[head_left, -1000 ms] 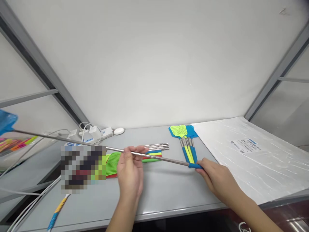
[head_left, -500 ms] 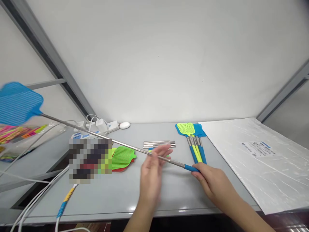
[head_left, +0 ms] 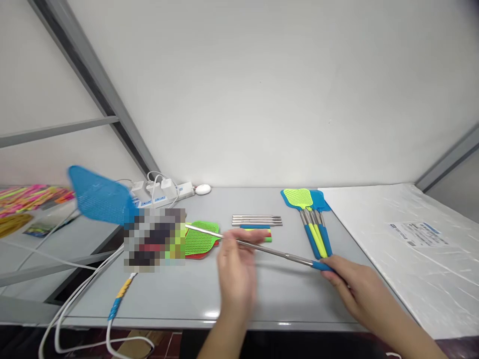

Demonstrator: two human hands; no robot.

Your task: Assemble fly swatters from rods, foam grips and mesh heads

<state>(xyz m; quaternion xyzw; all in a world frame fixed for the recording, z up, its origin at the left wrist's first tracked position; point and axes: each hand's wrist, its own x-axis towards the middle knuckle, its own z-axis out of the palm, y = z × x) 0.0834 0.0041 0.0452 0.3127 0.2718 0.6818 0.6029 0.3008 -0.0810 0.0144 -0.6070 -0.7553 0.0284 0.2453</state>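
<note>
A blue fly swatter [head_left: 103,199] with a thin metal rod slants across the view, its head up to the left and slightly blurred. My right hand [head_left: 350,281] is wrapped around its blue handle. My left hand [head_left: 237,264] holds the rod midway between thumb and fingers. Behind the left hand lie several metal rods [head_left: 256,220] and some blue, yellow and green handle pieces [head_left: 267,239], partly covered by the fingers. Green [head_left: 200,237] and red swatter heads are stacked to the left. Near the right hand lies a bunch of yellow and blue fly swatters [head_left: 316,227].
White wrapped sheeting [head_left: 389,264] with a label covers the table's right side. A power strip [head_left: 185,190] with plugs and a white oval device [head_left: 203,189] sit at the back left. Cables [head_left: 75,299] hang over the left edge. A blurred-out patch [head_left: 153,242] hides something.
The swatter head has moved right and down in view, and the visible rod between head and handle is shorter. My right hand has shifted slightly right; the camera view has turned a little left.
</note>
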